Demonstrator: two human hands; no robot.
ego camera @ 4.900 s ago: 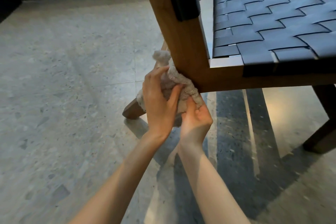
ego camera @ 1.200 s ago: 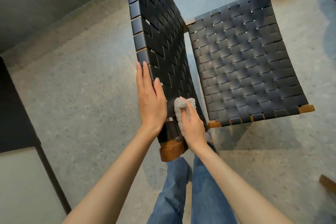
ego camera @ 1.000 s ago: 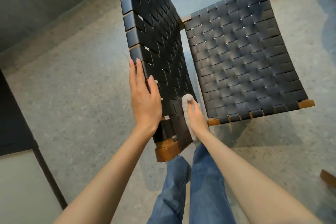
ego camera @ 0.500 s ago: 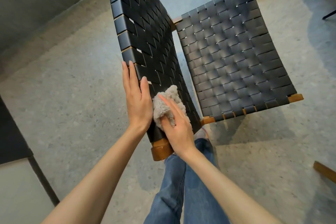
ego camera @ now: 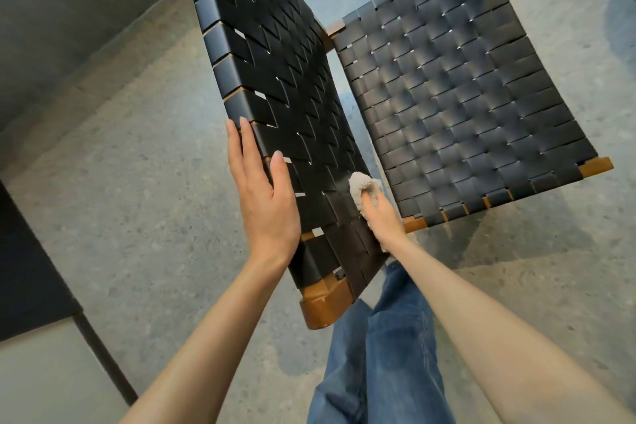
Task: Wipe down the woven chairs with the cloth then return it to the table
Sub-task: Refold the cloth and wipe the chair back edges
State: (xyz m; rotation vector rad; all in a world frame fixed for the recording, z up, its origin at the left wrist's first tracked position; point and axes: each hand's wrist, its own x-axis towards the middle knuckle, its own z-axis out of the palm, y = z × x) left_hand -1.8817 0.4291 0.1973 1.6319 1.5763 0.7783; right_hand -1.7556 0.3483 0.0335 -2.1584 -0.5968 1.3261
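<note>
Left hand [ego camera: 266, 206] flat, fingers straight, on the left edge of the chair back [ego camera: 275, 79]; right hand [ego camera: 383, 217] grips the cloth [ego camera: 358, 182] against its right edge. Open speckled floor [ego camera: 137, 182] left.

Chair [ego camera: 323, 306]: one, woven
Woven panels: two, one backrest [ego camera: 275, 62] and one seat [ego camera: 464, 107]
Cloth [ego camera: 358, 182]: one, pale
Hands: two, one left hand [ego camera: 265, 203] and one right hand [ego camera: 382, 217]
Bare forearms: two
Legs in jeans [ego camera: 378, 354]: two
Table [ego camera: 31, 268]: one, dark
Table legs in view: one, thin
</note>
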